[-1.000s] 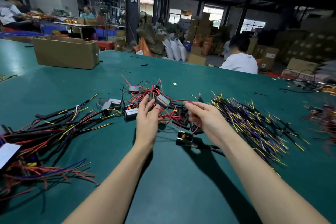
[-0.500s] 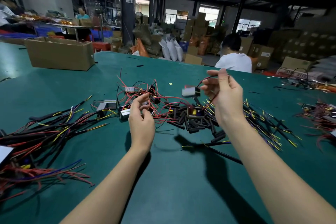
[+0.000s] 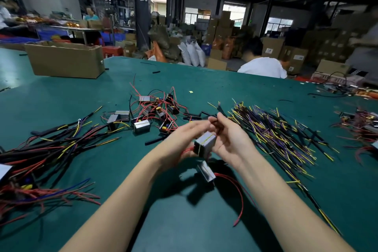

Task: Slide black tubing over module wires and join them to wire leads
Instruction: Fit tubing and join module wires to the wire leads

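My left hand (image 3: 182, 139) and my right hand (image 3: 233, 141) meet above the green table (image 3: 184, 221). A grey module (image 3: 205, 145) with a yellow stripe sits between my palms. Fingertips of both hands pinch together just above it. The right fingertips hold a short piece of black tubing (image 3: 217, 121), and the left ones grip the module's thin wires. A second grey module (image 3: 206, 172) hangs below my hands, trailing a long red wire (image 3: 240, 196). Loose modules with red wires (image 3: 155, 112) lie beyond my hands, with black tubing pieces (image 3: 194, 116) beside them.
A heap of yellow, purple and black wire leads (image 3: 276, 137) spreads to the right. Sleeved wire bundles (image 3: 51, 147) lie at the left. A cardboard box (image 3: 65, 61) stands at the far left. A person in a white shirt (image 3: 263, 67) sits past the far edge.
My right hand came down from its raised position with the module. My left hand moved right to meet it. Both now close together over the module, nearer to me.
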{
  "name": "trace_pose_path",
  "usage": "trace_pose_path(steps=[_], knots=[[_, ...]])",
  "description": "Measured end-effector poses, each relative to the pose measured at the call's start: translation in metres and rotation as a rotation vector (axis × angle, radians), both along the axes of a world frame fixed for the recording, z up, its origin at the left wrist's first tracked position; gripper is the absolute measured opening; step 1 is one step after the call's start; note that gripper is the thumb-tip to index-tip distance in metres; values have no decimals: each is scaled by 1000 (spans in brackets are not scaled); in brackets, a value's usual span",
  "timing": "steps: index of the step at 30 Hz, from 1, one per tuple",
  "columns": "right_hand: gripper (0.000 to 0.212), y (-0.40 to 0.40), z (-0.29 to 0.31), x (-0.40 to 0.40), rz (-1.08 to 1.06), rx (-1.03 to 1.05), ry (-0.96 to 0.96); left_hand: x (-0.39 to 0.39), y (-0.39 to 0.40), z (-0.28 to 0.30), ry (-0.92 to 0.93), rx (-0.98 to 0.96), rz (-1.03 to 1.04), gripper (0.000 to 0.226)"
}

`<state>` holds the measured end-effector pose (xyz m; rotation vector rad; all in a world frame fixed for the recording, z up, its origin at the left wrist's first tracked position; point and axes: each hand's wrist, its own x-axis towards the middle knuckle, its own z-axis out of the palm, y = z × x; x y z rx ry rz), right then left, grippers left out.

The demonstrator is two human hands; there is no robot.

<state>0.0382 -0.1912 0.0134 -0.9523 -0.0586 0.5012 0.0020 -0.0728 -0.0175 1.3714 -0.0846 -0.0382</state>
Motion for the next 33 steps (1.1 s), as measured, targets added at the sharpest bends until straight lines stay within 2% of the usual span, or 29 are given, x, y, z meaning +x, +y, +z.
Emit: trace_pose_path(steps=[4, 8, 10, 13, 23, 27, 33], knots=[[32, -10, -14, 3, -2, -157, -168, -7, -4, -9, 84, -7, -154, 27], [26, -24, -23, 9, -94, -279, -363, -8, -4, -12, 36, 160, -85, 23], [22, -32, -28, 11, -134, -350, -395, -6, -6, -15, -26, 177, -34, 16], [20, -42, -34, 11, -143, -442, -391, -5, -9, -16, -107, 211, 20, 17], [8, -45, -34, 7, -104, -425, -427, -8, -19, -12, -160, 307, 92, 20], [8, -44, -34, 5, -102, -354, -374, -10, -21, -12, -192, 293, 164, 20], [9, -43, -34, 4, -119, -332, -359, -10, -23, -13, -124, 190, 192, 21]])
